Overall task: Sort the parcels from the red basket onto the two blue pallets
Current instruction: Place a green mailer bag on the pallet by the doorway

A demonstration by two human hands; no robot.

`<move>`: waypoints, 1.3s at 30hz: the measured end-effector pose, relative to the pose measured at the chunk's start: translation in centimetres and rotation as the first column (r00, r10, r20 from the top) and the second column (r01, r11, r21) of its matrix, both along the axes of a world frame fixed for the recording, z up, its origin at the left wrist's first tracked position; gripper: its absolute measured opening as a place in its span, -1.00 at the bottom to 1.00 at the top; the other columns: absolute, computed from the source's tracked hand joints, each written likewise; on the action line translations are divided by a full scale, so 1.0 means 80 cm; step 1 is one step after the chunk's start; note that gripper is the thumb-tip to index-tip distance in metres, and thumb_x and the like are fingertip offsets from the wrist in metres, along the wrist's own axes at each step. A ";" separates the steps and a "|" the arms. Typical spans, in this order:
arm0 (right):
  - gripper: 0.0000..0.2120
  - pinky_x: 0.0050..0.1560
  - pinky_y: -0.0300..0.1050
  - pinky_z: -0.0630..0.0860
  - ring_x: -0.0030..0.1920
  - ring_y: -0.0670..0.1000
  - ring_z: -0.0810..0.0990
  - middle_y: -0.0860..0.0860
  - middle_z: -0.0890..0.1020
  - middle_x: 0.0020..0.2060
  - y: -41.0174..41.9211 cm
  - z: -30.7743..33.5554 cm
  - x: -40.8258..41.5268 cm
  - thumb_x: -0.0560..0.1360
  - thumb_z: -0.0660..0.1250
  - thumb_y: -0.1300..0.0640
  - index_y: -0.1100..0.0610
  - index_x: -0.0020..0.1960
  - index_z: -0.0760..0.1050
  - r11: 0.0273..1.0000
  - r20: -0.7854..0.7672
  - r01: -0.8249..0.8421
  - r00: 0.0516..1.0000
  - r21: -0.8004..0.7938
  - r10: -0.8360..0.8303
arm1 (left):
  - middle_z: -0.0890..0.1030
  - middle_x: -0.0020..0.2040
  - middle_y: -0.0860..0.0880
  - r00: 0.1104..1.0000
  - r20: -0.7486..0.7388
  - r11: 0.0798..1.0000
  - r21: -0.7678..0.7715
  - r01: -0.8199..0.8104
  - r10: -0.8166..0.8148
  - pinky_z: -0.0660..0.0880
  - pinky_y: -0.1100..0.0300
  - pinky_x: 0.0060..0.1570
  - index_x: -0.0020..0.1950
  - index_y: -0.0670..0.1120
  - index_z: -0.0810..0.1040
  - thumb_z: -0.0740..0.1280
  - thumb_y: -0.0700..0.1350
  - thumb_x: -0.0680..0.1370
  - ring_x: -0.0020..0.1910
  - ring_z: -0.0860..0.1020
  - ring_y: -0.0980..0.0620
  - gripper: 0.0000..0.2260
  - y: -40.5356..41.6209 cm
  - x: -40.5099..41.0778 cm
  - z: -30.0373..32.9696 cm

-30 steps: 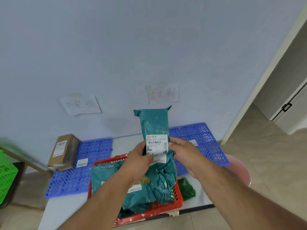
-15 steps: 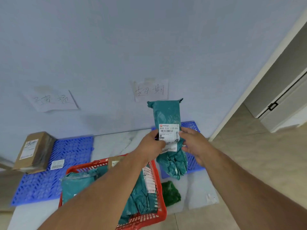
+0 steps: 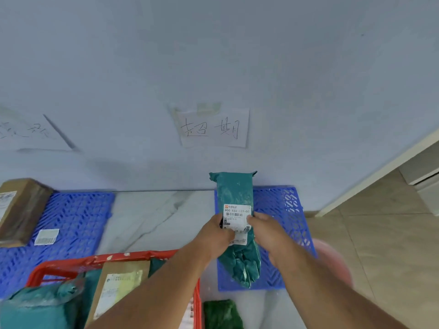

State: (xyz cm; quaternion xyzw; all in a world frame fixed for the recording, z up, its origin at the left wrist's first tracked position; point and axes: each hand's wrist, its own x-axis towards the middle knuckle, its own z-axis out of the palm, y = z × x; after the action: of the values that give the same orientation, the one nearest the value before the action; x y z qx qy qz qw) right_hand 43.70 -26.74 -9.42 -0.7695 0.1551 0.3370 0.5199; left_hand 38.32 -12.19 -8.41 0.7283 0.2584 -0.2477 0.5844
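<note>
Closest to me, the red basket [image 3: 71, 263] sits at the bottom left and is far from emptied: I count a teal bag [image 3: 35, 305] slumped in its near corner, a flat brown parcel [image 3: 118, 288] with a pale label leaning beside it, and more teal plastic behind my left forearm. So I judge the sorting to be early or mid-way, with several parcels left to pull. A dark green bundle [image 3: 222, 313] lies on the floor just outside the basket's right edge; whether it counts as a parcel I cannot tell.

Next out, my two hands hold the teal mailer [image 3: 237, 193] upright between them. My left hand [image 3: 215, 236] has its fingers curled round the mailer's left edge with the thumb on the white shipping label [image 3: 236, 220]; my right hand [image 3: 268, 231] pinches the right edge, thumb on the front. The mailer hangs over the right blue pallet [image 3: 282, 210], its lower end drooping close to the grid, though I cannot say it touches. Nothing else shows on that pallet, so this looks like its first parcel, not yet set down.

Further left, the left blue pallet [image 3: 76, 214] already carries a brown cardboard box [image 3: 21, 210] at its far left and a small white label [image 3: 46, 236] lying flat.

Farthest off, a handwritten paper sign [image 3: 211, 125] is taped to the wall above the right pallet, and a blurred second sign [image 3: 26, 131] above the left.
</note>
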 end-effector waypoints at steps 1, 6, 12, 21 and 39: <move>-0.76 -0.24 -0.21 0.54 -0.14 -0.10 0.68 -0.10 0.73 -0.09 0.003 -0.020 0.018 0.71 0.22 0.13 0.00 0.23 0.64 1.000 -0.016 -0.006 1.000 0.004 0.006 | 0.69 0.14 0.08 1.000 -0.001 1.000 0.011 0.006 -0.006 0.51 0.40 -0.10 0.16 0.15 0.54 0.23 -0.34 0.59 -0.01 0.59 0.23 -0.61 -0.001 0.021 -0.021; -0.79 0.00 -0.09 0.63 0.02 0.00 0.69 0.00 0.72 0.05 0.024 -0.147 0.101 0.69 0.21 0.12 -0.05 0.17 0.60 0.999 -0.033 -0.049 0.998 -0.007 0.049 | 0.69 0.18 0.03 1.000 -0.027 0.997 0.079 0.016 -0.013 0.51 0.36 -0.06 0.14 0.17 0.54 0.18 -0.38 0.55 0.03 0.64 0.12 -0.54 0.009 0.102 -0.139; -0.73 0.09 -0.02 0.65 0.05 0.06 0.73 0.02 0.75 0.06 0.052 -0.255 0.123 0.66 0.23 0.10 0.04 0.27 0.64 0.996 -0.102 -0.086 0.991 -0.022 0.083 | 0.66 0.27 -0.12 0.989 -0.143 0.988 0.144 0.057 -0.036 0.48 0.23 -0.01 0.37 -0.09 0.55 0.17 -0.37 0.56 0.06 0.59 -0.03 -0.57 0.026 0.136 -0.245; -0.86 -0.14 -0.14 0.50 -0.19 -0.10 0.56 -0.12 0.60 -0.19 0.041 -0.177 0.087 0.68 0.27 0.06 0.02 0.00 0.58 0.996 -0.079 -0.035 0.996 -0.082 0.029 | 0.30 0.61 -0.13 0.980 -0.196 0.967 0.253 0.011 0.040 0.41 0.22 0.14 0.67 -0.14 0.10 0.28 -0.13 0.64 0.43 0.43 -0.09 -0.36 0.063 0.108 -0.139; -0.61 0.49 0.19 0.45 0.37 0.08 0.55 -0.01 0.58 0.34 0.207 0.025 -0.277 0.64 0.29 -0.12 -0.03 0.42 0.53 1.000 -0.192 -0.023 0.981 -0.014 0.020 | 0.62 0.08 0.19 0.939 -0.033 0.938 0.074 -0.340 0.343 0.49 0.28 0.09 0.17 0.10 0.55 0.34 -0.18 0.63 0.04 0.58 0.22 -0.80 0.285 -0.279 0.078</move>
State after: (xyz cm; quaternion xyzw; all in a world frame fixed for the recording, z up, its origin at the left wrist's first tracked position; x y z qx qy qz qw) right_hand 21.56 -10.21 -7.45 -0.7392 0.1988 0.4137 0.4929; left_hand 16.01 10.61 -2.18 0.6859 0.4021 -0.1501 0.5877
